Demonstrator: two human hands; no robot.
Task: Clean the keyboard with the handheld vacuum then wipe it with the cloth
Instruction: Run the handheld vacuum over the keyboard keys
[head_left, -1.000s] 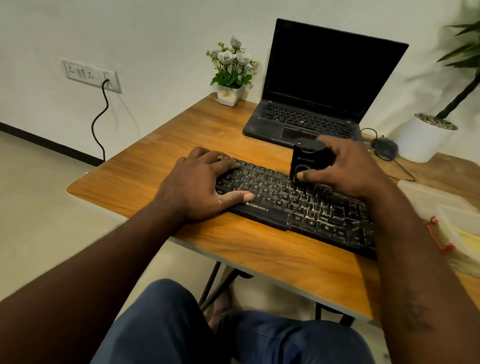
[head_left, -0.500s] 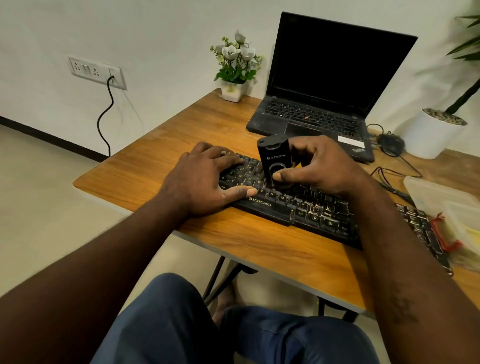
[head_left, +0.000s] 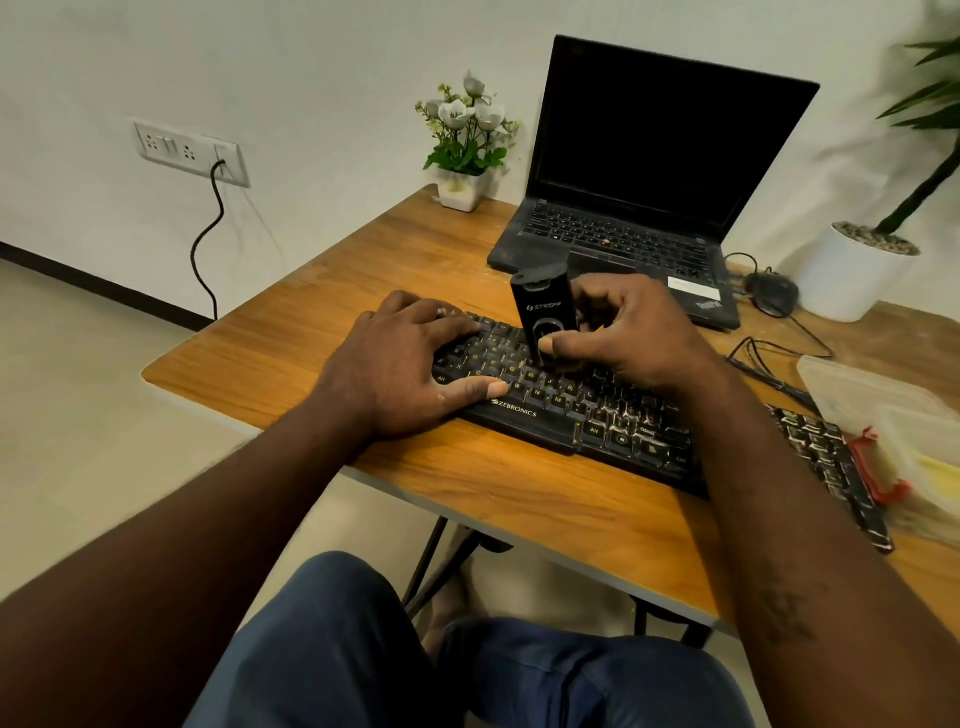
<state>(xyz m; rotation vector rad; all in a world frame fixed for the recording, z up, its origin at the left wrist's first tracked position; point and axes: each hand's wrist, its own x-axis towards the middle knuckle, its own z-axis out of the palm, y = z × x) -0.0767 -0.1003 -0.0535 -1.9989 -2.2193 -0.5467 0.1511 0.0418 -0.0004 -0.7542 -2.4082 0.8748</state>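
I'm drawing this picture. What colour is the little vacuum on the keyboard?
The vacuum is black with pale lettering, seen best in the head view.

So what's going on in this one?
A person seated at a wooden desk is vacuuming a black keyboard. The right hand holds a small black handheld vacuum upright, its lower end on the keys left of centre. The left hand rests flat on the keyboard's left end. Wiping has not yet started.

Upright black vacuum (head_left: 544, 313) on black keyboard (head_left: 535, 420)
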